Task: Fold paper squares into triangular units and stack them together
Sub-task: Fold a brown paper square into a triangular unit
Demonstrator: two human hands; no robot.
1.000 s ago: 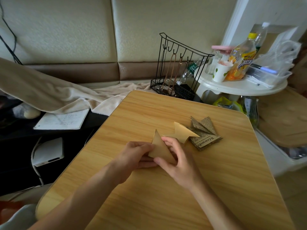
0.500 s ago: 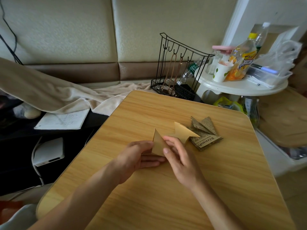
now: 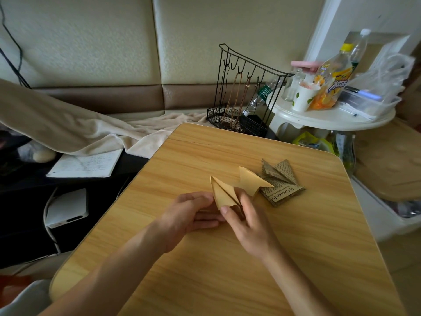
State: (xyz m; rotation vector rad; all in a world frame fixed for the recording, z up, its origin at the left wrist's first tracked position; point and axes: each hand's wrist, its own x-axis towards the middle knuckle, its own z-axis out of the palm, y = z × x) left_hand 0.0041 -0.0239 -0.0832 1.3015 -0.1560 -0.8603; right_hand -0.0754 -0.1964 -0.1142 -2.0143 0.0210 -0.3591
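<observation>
Both of your hands are on one tan paper unit (image 3: 222, 193), lifted just above the table (image 3: 319, 247) near its middle. Your left hand (image 3: 193, 215) holds the unit's lower left side, fingers curled under it; whether the thumb presses on top you cannot tell from this angle. Your right hand (image 3: 248, 222) pinches the lower right edge, thumb tip at the bottom corner. The unit points away from you and its two layers gape along the right side, so the fold looks unfinished or is being opened as a pocket.

Just beyond, to the right, a second tan folded unit (image 3: 251, 182) rests with its tip overlapping the newsprint folded units (image 3: 280, 183), which lie in a loose pile toward the far right of the table.

Risks from here, as judgement:
- The open layers may spring apart if either pinch relaxes, because the crease looks soft.
- Pressing the crease while the edges are misaligned would set a skewed triangle that will not seat in the stack.
- Your right wrist sits near the second tan unit; a sweep outward could knock it and scatter the pile.
- Paper held in the air buckles easily; hard pressure at the tip may crumple it.
</observation>
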